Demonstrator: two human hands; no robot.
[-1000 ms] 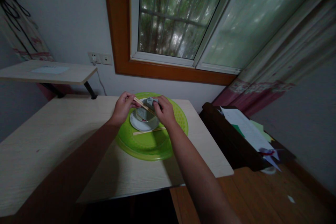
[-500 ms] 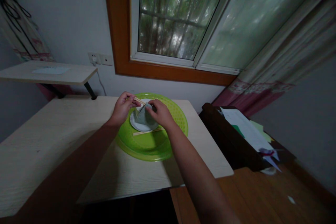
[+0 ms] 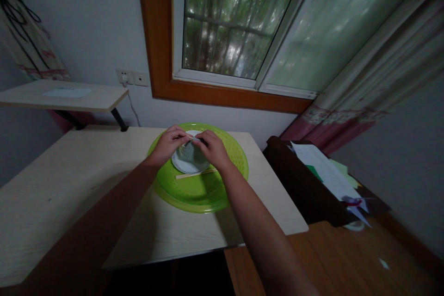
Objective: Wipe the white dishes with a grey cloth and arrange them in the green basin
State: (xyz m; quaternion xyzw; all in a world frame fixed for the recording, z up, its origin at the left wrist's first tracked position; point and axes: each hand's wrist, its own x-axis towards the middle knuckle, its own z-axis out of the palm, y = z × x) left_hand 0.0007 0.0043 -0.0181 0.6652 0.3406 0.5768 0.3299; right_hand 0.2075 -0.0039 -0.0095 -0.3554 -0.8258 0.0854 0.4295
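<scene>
Grey-green cloth (image 3: 192, 151), finely textured, peaks at the right hand's (image 3: 211, 148) pinch; the left hand's (image 3: 169, 144) fingertips meet there, their hold hidden. Under the grip: pale wood-grained table (image 3: 263, 194), glossy round green tray (image 3: 194, 200), smooth white saucer (image 3: 189, 168). Cloth narrows upward, long axis unclear. Slim pale sticks (image 3: 194, 175) lie crosswise, nearer the wearer.

Fingertips of left hand (image 3: 169, 143) and right hand (image 3: 212, 148) blur together over plate (image 3: 190, 166); grip unclear. Chopsticks' (image 3: 190, 175) right ends hidden at right wrist. Table's (image 3: 62, 180) left edge cut off by frame.
</scene>
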